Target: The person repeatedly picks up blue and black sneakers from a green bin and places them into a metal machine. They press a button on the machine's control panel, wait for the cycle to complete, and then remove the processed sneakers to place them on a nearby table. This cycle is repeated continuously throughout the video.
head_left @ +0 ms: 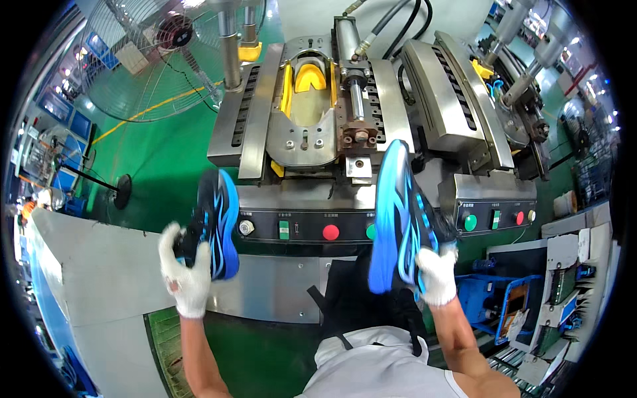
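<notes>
My left hand (184, 275), in a white glove, is closed around the heel end of a black and blue sports shoe (227, 222). The glove has a reddish-brown stain on it. My right hand (438, 277), also gloved, grips the heel of a second sports shoe (393, 219). Both shoes are held up with toes pointing away from me and their blue soles turned partly sideways. Between and beyond them stands a metal press machine (302, 149) with a yellow U-shaped pad (310, 78) in its cradle. Neither shoe sits in the cradle.
A control panel (305, 226) with red and green buttons runs along the machine's front. A second press (441, 99) stands at the right. A grey table (99, 265) lies left, a wire-guarded fan (142, 56) behind it. A blue crate (481, 298) is at the lower right.
</notes>
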Motion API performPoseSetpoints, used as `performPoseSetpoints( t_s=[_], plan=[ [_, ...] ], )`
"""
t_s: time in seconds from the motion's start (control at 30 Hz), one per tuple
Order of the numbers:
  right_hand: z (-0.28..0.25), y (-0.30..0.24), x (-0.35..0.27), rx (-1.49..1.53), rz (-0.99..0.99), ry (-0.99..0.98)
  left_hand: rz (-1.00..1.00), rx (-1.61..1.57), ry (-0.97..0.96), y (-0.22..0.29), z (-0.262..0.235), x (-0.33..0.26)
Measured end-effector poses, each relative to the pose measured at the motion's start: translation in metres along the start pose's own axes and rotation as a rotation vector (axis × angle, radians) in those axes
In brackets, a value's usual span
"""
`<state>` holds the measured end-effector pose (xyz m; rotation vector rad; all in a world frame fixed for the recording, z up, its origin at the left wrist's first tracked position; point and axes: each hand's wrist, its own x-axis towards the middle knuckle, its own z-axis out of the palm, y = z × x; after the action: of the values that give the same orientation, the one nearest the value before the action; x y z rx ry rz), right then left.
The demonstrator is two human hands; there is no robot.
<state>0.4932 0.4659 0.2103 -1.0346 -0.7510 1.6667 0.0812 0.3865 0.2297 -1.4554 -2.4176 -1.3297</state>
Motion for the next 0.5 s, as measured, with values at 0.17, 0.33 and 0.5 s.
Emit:
performPoseSetpoints(
  t_s=[0.17,0.33,0.5],
  plan=[
    [0.122,-0.029,0.145,-0.232,-0.168,-0.217,-0.317,0.255,-0.108,-0.115,-0.031,-0.114],
    [0.217,-0.042,0.297,-0.612,0.007,-0.139,-0.344,0.364,-0.277,-0.194,-0.011,-0.185],
    [0.232,-0.012,0.420,-1.225,-0.105,-0.048,-0.225,0.074,-0.250,-0.221,0.003,-0.207]
  ],
)
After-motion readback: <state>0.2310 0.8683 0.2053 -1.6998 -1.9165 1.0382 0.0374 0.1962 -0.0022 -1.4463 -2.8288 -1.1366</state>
